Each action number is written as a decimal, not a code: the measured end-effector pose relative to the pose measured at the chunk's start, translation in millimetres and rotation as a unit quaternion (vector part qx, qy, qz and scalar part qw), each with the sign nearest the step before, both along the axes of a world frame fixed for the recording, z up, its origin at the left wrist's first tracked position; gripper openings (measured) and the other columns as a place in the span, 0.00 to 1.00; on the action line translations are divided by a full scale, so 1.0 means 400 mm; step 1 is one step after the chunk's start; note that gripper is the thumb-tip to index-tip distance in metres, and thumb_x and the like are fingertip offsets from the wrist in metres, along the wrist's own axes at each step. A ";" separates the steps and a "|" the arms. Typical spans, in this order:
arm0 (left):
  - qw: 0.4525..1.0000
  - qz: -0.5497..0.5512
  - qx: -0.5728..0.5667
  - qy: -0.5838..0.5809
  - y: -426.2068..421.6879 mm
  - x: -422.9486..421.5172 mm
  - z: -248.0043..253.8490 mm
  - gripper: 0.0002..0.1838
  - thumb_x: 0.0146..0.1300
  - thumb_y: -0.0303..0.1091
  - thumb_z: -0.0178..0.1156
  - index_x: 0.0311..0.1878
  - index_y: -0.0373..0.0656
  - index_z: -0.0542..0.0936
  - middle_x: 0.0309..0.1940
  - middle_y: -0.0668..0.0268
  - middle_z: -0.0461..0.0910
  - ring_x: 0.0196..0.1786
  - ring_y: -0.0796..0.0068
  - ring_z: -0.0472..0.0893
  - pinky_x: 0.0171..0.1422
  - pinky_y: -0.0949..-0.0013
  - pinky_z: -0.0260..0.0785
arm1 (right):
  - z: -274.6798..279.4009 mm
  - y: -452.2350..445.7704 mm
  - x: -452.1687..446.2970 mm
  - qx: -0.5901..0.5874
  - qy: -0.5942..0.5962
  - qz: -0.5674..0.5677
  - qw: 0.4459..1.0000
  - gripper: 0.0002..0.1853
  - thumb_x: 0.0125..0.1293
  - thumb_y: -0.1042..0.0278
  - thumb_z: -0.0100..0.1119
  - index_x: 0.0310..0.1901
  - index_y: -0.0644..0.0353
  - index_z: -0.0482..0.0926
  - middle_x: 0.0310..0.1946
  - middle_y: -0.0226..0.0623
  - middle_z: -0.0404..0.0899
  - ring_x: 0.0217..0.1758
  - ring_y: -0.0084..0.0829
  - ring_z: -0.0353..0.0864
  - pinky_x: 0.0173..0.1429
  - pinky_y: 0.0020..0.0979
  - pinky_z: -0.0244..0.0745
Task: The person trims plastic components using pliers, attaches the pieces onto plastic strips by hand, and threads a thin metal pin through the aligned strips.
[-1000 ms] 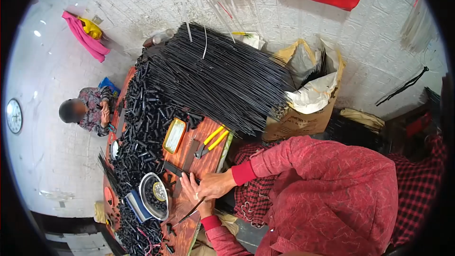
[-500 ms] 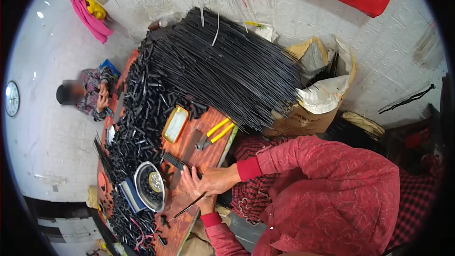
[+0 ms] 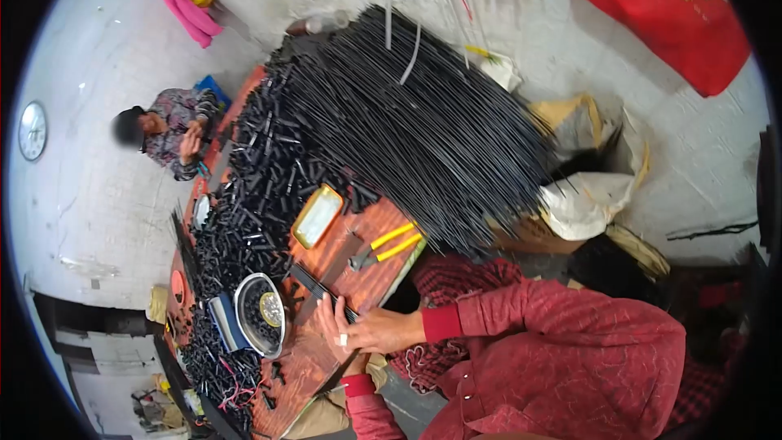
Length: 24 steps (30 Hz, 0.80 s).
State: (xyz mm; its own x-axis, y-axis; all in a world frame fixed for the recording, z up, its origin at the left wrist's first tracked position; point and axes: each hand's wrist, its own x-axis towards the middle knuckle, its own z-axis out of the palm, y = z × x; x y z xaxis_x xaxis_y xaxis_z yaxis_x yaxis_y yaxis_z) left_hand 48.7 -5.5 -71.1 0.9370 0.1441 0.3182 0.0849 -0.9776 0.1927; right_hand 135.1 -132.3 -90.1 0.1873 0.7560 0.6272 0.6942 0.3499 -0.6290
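My right hand (image 3: 381,330) reaches in from the right and is closed at the near end of a small bundle of black strips (image 3: 314,283), which points away over the table edge. My left hand (image 3: 332,324) comes up from below, partly under the right. Its fingers lie along the same strips and look closed against them. White tape (image 3: 342,341) wraps one finger where the hands overlap. Yellow-handled pliers (image 3: 384,246) lie to the right of the strips, beside a flat dark bar (image 3: 332,265).
A large stack of long black rods (image 3: 423,130) and a heap of short black pieces (image 3: 252,187) cover much of the wooden table (image 3: 305,375). A metal bowl (image 3: 261,315) and an orange-rimmed tray (image 3: 318,216) stand nearby. Across the table is another person (image 3: 183,126).
The view has shifted, so the scene sits lower and further right on the right side. The thin dark rod that stuck out below my hands no longer shows. My hands remain together at the strips.
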 end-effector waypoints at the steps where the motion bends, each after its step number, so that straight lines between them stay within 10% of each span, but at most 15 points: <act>1: 1.000 0.010 -0.001 0.004 -0.001 -0.002 0.007 0.29 0.64 0.40 0.56 0.68 0.43 0.70 0.74 0.55 0.61 0.76 0.48 0.59 0.78 0.47 0.52 | 0.010 -0.007 0.000 0.006 0.004 0.001 1.000 0.08 0.63 0.60 0.59 0.38 0.54 0.82 0.39 0.38 0.78 0.36 0.42 0.83 0.37 0.42 0.77; 24: 0.995 0.008 -0.090 -0.044 -0.077 -0.100 -0.015 0.38 0.57 0.44 0.64 0.72 0.46 0.66 0.76 0.54 0.58 0.77 0.47 0.58 0.76 0.45 0.53 | 0.092 -0.079 -0.011 -0.167 0.028 0.082 0.982 0.17 0.58 0.64 0.66 0.50 0.54 0.83 0.38 0.43 0.83 0.39 0.49 0.83 0.42 0.44 0.79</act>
